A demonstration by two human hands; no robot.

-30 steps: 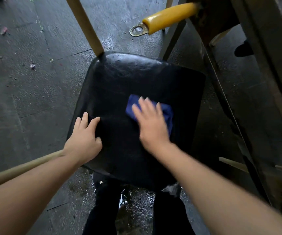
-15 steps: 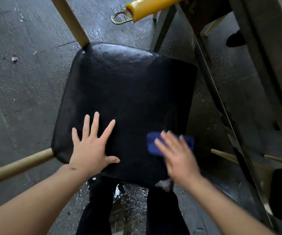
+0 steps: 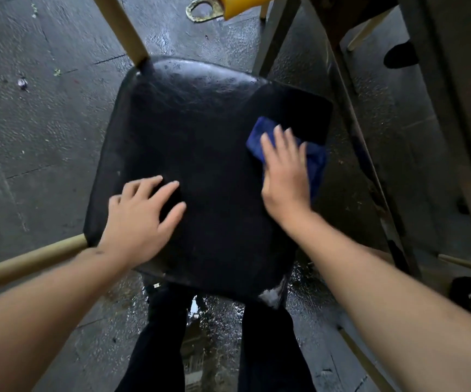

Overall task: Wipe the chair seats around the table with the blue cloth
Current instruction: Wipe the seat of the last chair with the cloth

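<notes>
A black padded chair seat (image 3: 200,131) fills the middle of the view, wet and shiny near its far edge. My right hand (image 3: 285,174) lies flat on the blue cloth (image 3: 315,162), pressing it against the seat's right edge. Most of the cloth is hidden under the palm; corners stick out beyond the fingers and to the right. My left hand (image 3: 141,219) rests on the near left part of the seat with fingers spread, holding nothing.
Tan chair frame tubes run at the top left (image 3: 121,29) and lower left (image 3: 28,264). A yellow handle with a metal loop (image 3: 209,8) hangs above. The table's metal legs (image 3: 370,154) stand close on the right. The grey floor (image 3: 30,137) is wet; my dark trouser legs are below.
My right hand has slid the cloth from the seat's near right corner up along the right edge. My left hand has shifted slightly right on the seat.
</notes>
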